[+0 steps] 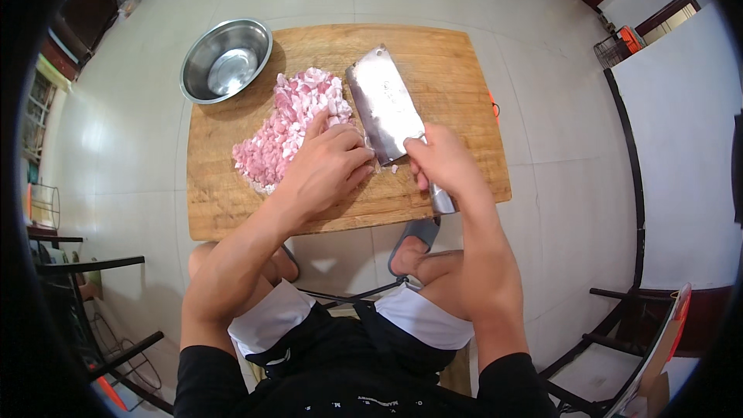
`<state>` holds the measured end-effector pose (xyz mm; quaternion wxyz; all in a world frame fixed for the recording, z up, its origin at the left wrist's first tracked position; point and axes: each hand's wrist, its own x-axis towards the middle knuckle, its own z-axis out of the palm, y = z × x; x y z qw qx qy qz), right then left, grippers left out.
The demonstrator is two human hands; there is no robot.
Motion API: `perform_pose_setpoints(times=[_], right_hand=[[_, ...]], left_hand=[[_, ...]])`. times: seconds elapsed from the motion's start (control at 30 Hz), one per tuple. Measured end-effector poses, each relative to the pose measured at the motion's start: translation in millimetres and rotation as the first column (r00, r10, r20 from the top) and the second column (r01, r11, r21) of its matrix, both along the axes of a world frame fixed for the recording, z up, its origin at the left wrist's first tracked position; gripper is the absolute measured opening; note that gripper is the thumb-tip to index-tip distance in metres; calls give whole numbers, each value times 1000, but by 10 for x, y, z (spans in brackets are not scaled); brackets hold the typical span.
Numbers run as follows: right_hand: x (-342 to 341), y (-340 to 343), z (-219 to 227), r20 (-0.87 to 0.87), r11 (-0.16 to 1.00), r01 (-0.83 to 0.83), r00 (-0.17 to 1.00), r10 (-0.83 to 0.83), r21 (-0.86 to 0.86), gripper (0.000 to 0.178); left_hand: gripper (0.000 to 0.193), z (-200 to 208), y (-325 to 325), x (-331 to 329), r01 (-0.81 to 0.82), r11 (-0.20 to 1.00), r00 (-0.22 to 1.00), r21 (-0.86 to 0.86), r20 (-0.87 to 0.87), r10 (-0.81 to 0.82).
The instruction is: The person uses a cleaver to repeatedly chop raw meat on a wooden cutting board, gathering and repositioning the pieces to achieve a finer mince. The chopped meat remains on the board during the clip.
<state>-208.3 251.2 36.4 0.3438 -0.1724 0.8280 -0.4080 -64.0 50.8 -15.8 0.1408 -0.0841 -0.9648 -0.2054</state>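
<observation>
Lying heaped left of the cleaver (381, 101), the diced pink meat (309, 101) sits on the wooden cutting board (449, 77). Your left hand (331, 159) rests at its right edge, fingers loosely spread; your right hand (439, 161) grips the cleaver's handle. For safe, even chopping, you'd do well to curl those left fingertips away from the blade. A metal bowl (204, 70) stands far left; pale lettering (387, 402) marks your black shirt (340, 375).

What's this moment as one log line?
left hand: at chopped meat | right hand: gripping cleaver | steel bowl: far-left corner of wooden board
</observation>
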Motion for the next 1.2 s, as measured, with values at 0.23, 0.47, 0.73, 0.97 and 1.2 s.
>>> perform_pose_setpoints(times=[0.23, 0.47, 0.73, 0.97, 1.2], right_hand=[[-166, 296, -2, 32, 988, 119, 993, -117, -93, 21], [360, 310, 416, -230, 996, 73, 971, -58, 58, 31], [750, 388, 466, -433, 972, -107, 881, 191, 211, 31], [848, 327, 432, -463, 943, -173, 837, 293, 283, 27], [774, 90, 337, -463, 927, -137, 835, 297, 348, 30]], left_hand=[[33, 57, -44, 116, -9, 999, 998, -45, -64, 6], [17, -89, -95, 33, -28, 997, 983, -75, -186, 14], [13, -139, -80, -38, -43, 990, 977, -133, -211, 14], [11, -107, -40, -74, -9, 991, 978, -135, -206, -19], [11, -89, -43, -112, 22, 993, 986, -113, -163, -41]])
